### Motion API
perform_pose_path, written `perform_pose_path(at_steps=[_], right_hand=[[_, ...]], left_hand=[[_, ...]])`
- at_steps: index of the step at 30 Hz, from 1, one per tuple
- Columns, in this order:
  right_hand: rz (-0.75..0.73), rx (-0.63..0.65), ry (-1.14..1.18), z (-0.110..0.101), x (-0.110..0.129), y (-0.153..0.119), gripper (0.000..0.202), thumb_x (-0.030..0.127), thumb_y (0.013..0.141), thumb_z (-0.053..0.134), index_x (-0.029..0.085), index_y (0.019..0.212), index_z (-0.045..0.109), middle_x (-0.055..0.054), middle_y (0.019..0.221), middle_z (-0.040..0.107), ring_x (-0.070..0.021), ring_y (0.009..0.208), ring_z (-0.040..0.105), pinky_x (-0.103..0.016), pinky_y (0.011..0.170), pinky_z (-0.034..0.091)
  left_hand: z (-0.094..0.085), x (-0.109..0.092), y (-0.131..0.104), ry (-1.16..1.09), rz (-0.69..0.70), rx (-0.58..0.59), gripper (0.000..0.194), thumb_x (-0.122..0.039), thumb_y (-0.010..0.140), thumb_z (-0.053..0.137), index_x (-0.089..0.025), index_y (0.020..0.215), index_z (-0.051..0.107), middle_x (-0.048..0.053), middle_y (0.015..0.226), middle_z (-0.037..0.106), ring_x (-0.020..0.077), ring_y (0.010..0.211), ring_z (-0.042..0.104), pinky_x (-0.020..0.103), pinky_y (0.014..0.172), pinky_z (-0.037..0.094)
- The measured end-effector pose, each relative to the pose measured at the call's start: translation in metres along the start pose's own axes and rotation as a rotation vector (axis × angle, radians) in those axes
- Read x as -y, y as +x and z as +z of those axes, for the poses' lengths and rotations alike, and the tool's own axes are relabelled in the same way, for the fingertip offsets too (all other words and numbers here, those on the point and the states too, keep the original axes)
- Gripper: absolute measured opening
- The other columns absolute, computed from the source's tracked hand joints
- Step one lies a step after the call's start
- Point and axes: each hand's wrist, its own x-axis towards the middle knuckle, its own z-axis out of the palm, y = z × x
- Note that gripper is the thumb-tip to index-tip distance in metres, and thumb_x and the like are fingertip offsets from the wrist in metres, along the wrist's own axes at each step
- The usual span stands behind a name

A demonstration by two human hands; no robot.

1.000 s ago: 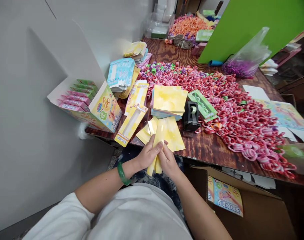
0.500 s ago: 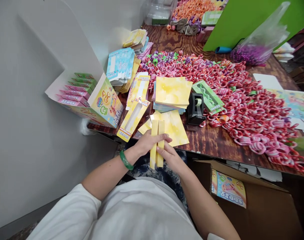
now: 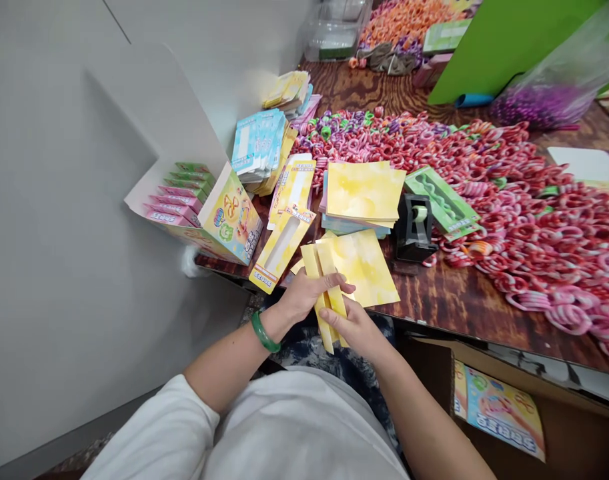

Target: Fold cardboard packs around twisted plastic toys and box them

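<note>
Wood-grained table point(image 3: 409, 288) ahead, and the folded yellow card point(image 3: 329, 257) points lengthwise towards it, left hand point(image 3: 303, 293) clamped farther up, right hand point(image 3: 363, 331) clamped nearer the body.

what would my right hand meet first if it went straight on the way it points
Your right hand would probably meet your left hand, beyond the folded card it holds; depth is unclear.

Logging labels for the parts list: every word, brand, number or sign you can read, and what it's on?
None legible; lettering shows but is too small or blurred on:
display box
small packs inside it
yellow window box
blue cartons
green window box
printed sheet in the cardboard box
Folded yellow card in left hand and right hand: no print visible.
</note>
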Motion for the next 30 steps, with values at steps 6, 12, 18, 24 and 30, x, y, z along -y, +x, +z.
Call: perform_pose_path(at_steps=[6,12,18,24,30], right_hand=[[0.085,-0.01,0.152,0.021,-0.004,0.001,0.047,0.064,0.082,0.059,0.019,0.092,0.051,-0.001,0.07,0.064,-0.0165,0.057,0.063,-0.031,0.055,0.053],[0.13,-0.041,0.119,0.008,-0.01,-0.002,0.045,0.063,0.083,0.059,0.02,0.089,0.05,0.0,0.07,0.064,-0.0172,0.055,0.065,-0.03,0.052,0.054],[0.178,-0.068,0.107,-0.01,-0.011,-0.014,0.048,0.066,0.08,0.061,0.019,0.084,0.051,0.0,0.067,0.064,-0.0165,0.053,0.064,-0.03,0.051,0.052],[0.095,-0.107,-0.007,-0.009,-0.021,-0.027,0.04,0.06,0.086,0.055,0.02,0.085,0.051,-0.002,0.071,0.063,-0.0195,0.057,0.066,-0.033,0.053,0.054],[-0.129,-0.157,-0.574,0.0,-0.016,-0.051,0.023,0.04,0.096,0.04,0.021,0.099,0.053,-0.006,0.073,0.068,-0.0225,0.064,0.068,-0.031,0.058,0.051]], left_hand=[[-0.008,0.004,0.002,0.198,0.005,-0.031,0.039,-0.048,0.065,0.08,-0.012,0.063,0.065,0.007,0.065,0.068,0.0181,0.057,0.065,0.026,0.053,0.048],[-0.025,0.002,0.003,0.435,0.291,-0.063,0.054,-0.066,0.082,0.056,-0.016,0.098,0.065,0.01,0.089,0.071,0.0221,0.079,0.067,0.033,0.075,0.052],[-0.068,-0.024,0.022,1.017,0.595,-0.567,0.092,-0.044,0.059,0.087,-0.015,0.134,0.044,0.022,0.14,0.048,0.0393,0.137,0.037,0.051,0.115,0.023],[-0.076,-0.037,0.023,0.942,0.372,-0.545,0.103,-0.024,0.056,0.084,-0.01,0.145,0.034,0.024,0.135,0.052,0.04,0.13,0.047,0.051,0.11,0.034],[-0.05,-0.064,0.004,-0.08,0.007,-0.101,0.05,-0.039,0.071,0.071,-0.014,0.114,0.063,0.009,0.094,0.071,0.0257,0.091,0.069,0.041,0.088,0.054]])
